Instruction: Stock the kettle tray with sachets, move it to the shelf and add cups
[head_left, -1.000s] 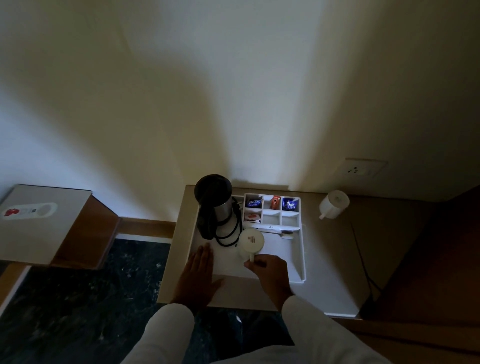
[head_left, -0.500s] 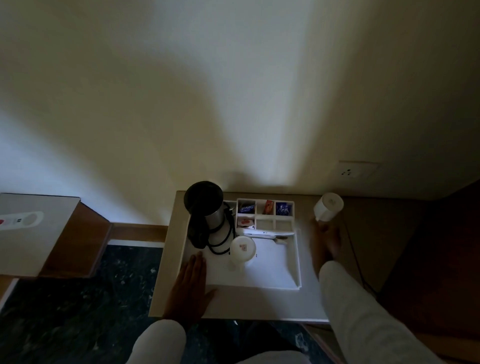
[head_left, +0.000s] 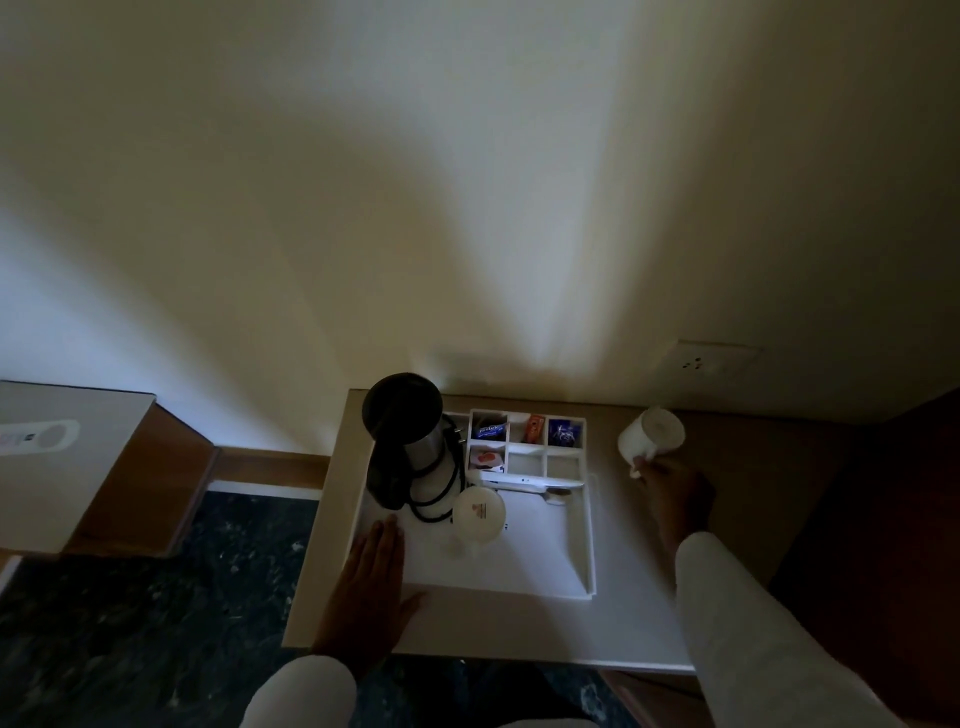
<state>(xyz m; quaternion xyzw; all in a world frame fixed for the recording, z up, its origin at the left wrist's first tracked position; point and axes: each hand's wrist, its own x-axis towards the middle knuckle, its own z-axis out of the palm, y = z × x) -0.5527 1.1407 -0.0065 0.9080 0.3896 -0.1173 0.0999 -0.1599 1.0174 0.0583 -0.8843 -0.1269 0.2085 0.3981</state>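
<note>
A white kettle tray (head_left: 584, 540) lies on a pale shelf top (head_left: 634, 618). In it stand a black and steel kettle (head_left: 408, 441) with a coiled cord, and a white cup (head_left: 479, 514) upside down. Its small compartments hold sachets (head_left: 524, 434) in blue and orange. A second white cup (head_left: 652, 434) is on its side to the right of the tray. My right hand (head_left: 672, 493) grips this cup by its handle. My left hand (head_left: 366, 587) rests flat on the tray's front left corner, fingers spread.
A wall socket (head_left: 709, 361) sits on the wall above the shelf's right end. A lower wooden surface with a white card (head_left: 47, 452) is at the left. Dark marble floor (head_left: 145, 597) lies below. Dark wood panelling (head_left: 883, 545) closes the right side.
My right hand let go of the cup in the tray, moved right and took the handle of the second cup outside the tray. My left hand stayed on the tray.
</note>
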